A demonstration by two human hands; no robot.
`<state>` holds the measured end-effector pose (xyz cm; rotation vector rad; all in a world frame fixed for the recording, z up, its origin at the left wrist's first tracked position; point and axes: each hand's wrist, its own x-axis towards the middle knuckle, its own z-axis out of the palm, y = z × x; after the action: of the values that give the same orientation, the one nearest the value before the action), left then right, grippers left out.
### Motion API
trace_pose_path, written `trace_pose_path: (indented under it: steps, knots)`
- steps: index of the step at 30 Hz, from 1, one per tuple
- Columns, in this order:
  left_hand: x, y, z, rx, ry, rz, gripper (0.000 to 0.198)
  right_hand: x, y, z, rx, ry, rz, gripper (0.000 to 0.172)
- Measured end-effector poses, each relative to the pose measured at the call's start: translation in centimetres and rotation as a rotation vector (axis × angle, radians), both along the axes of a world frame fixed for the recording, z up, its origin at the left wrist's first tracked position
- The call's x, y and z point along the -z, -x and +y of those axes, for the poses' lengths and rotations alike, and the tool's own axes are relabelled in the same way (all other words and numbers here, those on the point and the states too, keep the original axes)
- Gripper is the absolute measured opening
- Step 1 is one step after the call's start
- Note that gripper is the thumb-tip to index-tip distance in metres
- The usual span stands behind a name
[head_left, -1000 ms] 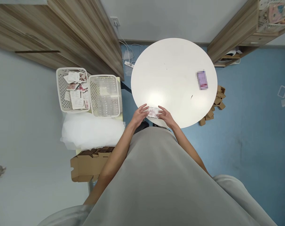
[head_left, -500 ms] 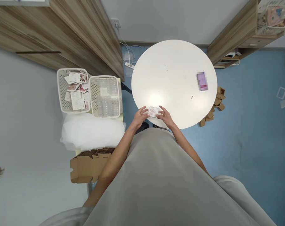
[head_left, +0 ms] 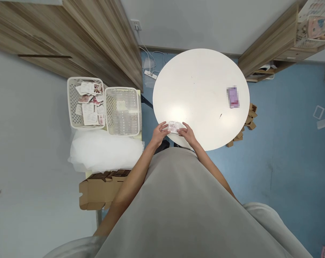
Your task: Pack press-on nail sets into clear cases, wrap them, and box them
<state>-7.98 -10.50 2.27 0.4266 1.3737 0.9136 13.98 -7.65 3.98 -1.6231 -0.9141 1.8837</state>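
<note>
A small clear packet with pinkish contents (head_left: 174,127) is held level at the near edge of the round white table (head_left: 202,82). My left hand (head_left: 159,134) grips its left edge between thumb and fingers, with the index finger raised away. On the opposite edge, my right hand (head_left: 188,133) holds it the same way. A purple item (head_left: 233,97), blurred by pixelation, lies on the right part of the tabletop.
Left of me stand a basket of printed packets (head_left: 72,114) and a basket of clear plastic cases (head_left: 108,129). Nearer are white wrapping sheets (head_left: 106,150) and flattened cardboard boxes (head_left: 94,193). Small cardboard boxes (head_left: 251,116) lie right of the table.
The view has shifted slightly, so table and baskets appear a little further right. Both hands keep hold of the packet, nearly unchanged in pose.
</note>
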Motion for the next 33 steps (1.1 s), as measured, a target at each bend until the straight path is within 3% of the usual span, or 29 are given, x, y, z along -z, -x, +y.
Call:
trace_pose_path:
  steps: [4,8,13,17,21,25,29,33]
  knots:
    - [0.1,0.3,-0.2,-0.017,-0.011,0.032,0.086,0.1,0.8,0.4,-0.045,0.064,0.059,0.087]
    - [0.1,0.8,-0.8,-0.073,0.021,0.086,0.083,1.3,2.1,1.6,-0.037,0.053,-0.005,0.071]
    - [-0.4,2.2,-1.8,-0.150,0.055,0.090,0.074,3.7,4.5,5.6,0.013,0.035,-0.140,0.046]
    - [-1.4,3.3,-3.1,-0.231,0.088,0.119,0.064,5.2,6.3,9.1,0.027,0.039,-0.192,0.035]
    - [-2.6,3.8,-4.9,-0.348,0.112,0.137,0.055,6.1,7.5,11.2,-0.006,0.041,-0.266,0.035]
    - [-3.4,3.0,-6.7,-0.451,0.127,0.150,0.052,6.4,7.6,11.7,-0.029,0.031,-0.284,0.045]
    - [-3.5,0.7,-8.4,-0.527,0.177,0.133,0.052,5.9,6.0,10.4,-0.045,-0.005,-0.243,0.055]
    - [-3.3,-2.6,-10.3,-0.533,0.190,0.122,0.053,4.9,3.2,7.8,-0.095,-0.025,-0.184,0.054]
